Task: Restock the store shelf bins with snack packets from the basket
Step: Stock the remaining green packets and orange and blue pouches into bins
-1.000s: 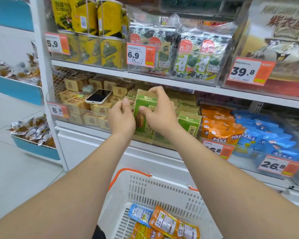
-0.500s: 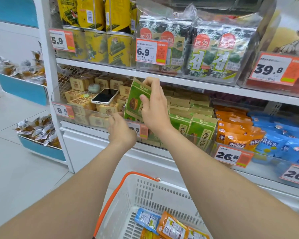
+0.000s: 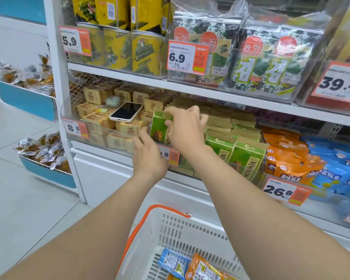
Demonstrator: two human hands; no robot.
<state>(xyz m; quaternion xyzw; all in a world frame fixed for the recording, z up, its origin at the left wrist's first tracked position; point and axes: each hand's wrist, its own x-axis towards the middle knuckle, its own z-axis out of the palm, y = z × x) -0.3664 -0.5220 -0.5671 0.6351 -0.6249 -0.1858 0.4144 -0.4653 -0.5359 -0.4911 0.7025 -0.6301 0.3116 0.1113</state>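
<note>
Green paper snack packet stands upright at the left end of the clear plastic shelf bin, at 12 o'clock from the white slotted plastic basket. Its top edge is pinched by the right hand, thumb and fingers clamped on it. At the packet's 7 o'clock, the left hand reaches up with loose, fairly straight fingers. The packet looks light, crinkly and fairly stiff, so the top seal or side edges are the best hold. A dark smartphone lies at its 10 o'clock.

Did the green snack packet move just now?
Yes, it went down. Half a second ago the top of the green packet stood above the phone; now it sits below the phone's top edge.
</note>
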